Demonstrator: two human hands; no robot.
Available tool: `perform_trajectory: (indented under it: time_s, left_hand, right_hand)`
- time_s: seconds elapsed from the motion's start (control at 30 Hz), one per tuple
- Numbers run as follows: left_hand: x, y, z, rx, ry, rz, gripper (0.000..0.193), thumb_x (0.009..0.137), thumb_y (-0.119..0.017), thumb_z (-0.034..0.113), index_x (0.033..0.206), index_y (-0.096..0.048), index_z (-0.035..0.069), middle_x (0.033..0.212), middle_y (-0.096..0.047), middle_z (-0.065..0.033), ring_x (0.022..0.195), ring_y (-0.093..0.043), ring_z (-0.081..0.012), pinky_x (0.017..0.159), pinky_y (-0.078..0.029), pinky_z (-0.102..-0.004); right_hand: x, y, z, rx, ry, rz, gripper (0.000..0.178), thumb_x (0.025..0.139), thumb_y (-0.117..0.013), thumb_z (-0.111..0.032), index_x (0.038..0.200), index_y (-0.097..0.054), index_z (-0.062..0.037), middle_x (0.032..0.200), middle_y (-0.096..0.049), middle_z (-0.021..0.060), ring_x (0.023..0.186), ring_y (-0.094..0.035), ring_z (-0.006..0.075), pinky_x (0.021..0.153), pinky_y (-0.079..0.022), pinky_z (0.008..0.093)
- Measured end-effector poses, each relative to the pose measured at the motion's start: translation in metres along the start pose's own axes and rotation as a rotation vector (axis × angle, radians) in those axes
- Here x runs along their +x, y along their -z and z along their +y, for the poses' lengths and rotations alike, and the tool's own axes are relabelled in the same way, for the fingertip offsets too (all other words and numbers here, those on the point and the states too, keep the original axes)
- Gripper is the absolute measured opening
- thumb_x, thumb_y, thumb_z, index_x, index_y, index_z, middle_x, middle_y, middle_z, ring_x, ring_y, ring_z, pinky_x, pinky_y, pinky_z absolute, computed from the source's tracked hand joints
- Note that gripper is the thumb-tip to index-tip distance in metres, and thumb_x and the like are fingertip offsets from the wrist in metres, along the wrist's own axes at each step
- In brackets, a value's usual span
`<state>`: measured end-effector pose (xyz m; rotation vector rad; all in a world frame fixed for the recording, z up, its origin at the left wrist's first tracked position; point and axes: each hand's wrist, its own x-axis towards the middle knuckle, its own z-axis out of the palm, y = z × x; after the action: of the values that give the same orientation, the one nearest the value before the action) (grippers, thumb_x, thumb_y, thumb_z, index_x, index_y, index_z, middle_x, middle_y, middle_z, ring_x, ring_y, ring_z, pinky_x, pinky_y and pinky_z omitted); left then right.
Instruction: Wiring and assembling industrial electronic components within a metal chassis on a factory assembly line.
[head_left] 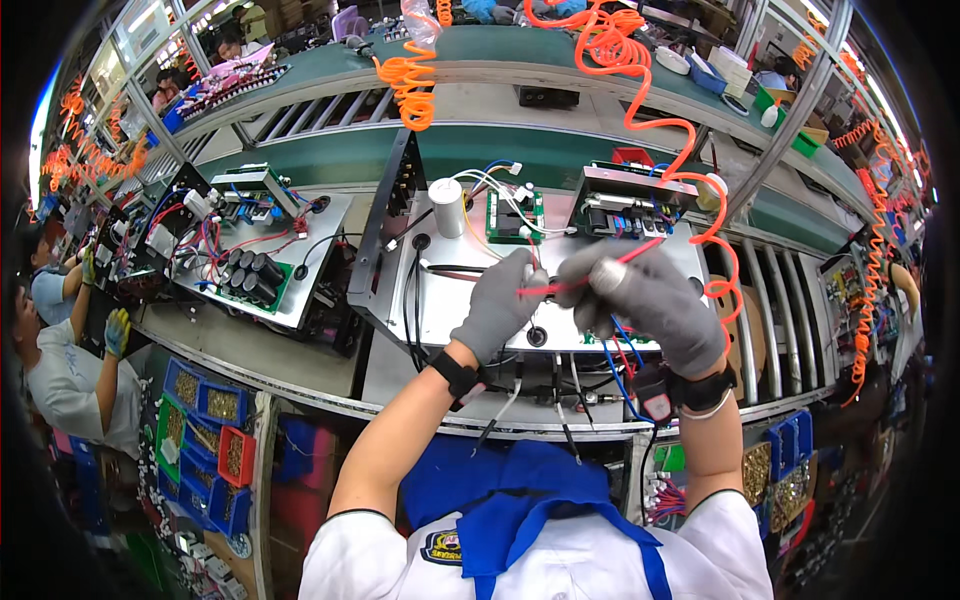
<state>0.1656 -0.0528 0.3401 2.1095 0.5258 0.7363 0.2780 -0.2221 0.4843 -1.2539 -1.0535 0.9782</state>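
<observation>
Both my hands wear grey gloves and meet above the silver metal plate (460,325) of an open electronics chassis. My left hand (500,305) is closed, its fingertips pinching a red wire (535,291). The wire stretches across to my right hand (650,305), whose fingers are curled around it and slightly blurred. Behind them on the plate stand a white cylindrical capacitor (447,208), a green circuit board (515,215) with white leads, and a black heatsink module (640,200). Loose cables (560,385) hang over the plate's front edge.
Another open chassis (265,250) sits to the left, with co-workers (80,370) beyond. An orange-red coiled air hose (700,235) dangles close to my right hand. Rollers (770,310) run to the right. Blue screw bins (205,440) stand below left; a green bench (520,50) lies across.
</observation>
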Motion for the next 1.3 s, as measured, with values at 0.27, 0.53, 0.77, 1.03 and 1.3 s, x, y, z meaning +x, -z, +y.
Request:
perform_trajectory:
  time_s: [0.27,0.53,0.77,1.03,1.3]
  left_hand:
    - [0.008,0.021,0.025,-0.430,0.189,-0.293,0.034,0.089,-0.071,0.031,0.103,-0.060,0.002,0.072,-0.060,-0.0028,0.045,-0.049,-0.0087,0.038,-0.037,-0.0253]
    - [0.006,0.031,0.024,-0.710,0.474,0.125,0.031,0.103,-0.051,0.026,0.107,-0.062,-0.003,0.073,-0.065,-0.0076,0.044,-0.052,-0.0079,0.039,-0.040,-0.0228]
    - [0.008,0.054,0.031,-0.663,0.295,0.185,0.035,0.105,-0.050,0.026,0.118,-0.060,-0.004,0.082,-0.070,-0.0137,0.060,-0.064,-0.0106,0.050,-0.049,-0.0221]
    - [-0.058,0.050,0.024,-0.085,0.320,0.307,0.071,0.087,-0.072,0.025,0.142,-0.039,-0.008,0.072,-0.064,-0.0130,0.062,-0.064,-0.0234,0.059,-0.050,-0.0380]
    - [-0.137,0.005,0.025,-0.589,0.744,-0.452,0.050,0.098,-0.063,0.041,0.124,-0.064,-0.002,0.086,-0.072,-0.0085,0.064,-0.066,-0.0130,0.058,-0.052,-0.0230]
  right_hand:
    - [0.004,0.085,-0.020,0.800,0.515,0.338,0.030,0.105,-0.056,-0.032,0.118,-0.061,-0.0056,0.093,-0.058,0.0022,0.074,-0.049,0.0069,0.053,-0.040,0.0193]
    - [-0.041,0.016,0.018,-0.027,-0.001,0.397,0.035,0.106,-0.051,-0.035,0.110,-0.063,-0.0021,0.085,-0.068,0.0063,0.069,-0.063,0.0089,0.056,-0.049,0.0221]
    - [-0.036,0.008,0.024,0.073,0.098,0.520,0.034,0.107,-0.047,-0.033,0.111,-0.060,-0.0017,0.089,-0.065,0.0060,0.071,-0.060,0.0088,0.061,-0.050,0.0227]
    - [-0.039,0.002,0.033,-0.027,0.118,0.535,0.039,0.107,-0.048,-0.032,0.112,-0.062,0.0043,0.088,-0.068,0.0099,0.071,-0.063,0.0104,0.062,-0.052,0.0239]
    - [-0.054,0.008,0.031,-0.195,0.130,0.607,0.031,0.106,-0.048,-0.025,0.106,-0.064,0.0020,0.080,-0.067,0.0077,0.066,-0.061,0.0098,0.060,-0.048,0.0231]
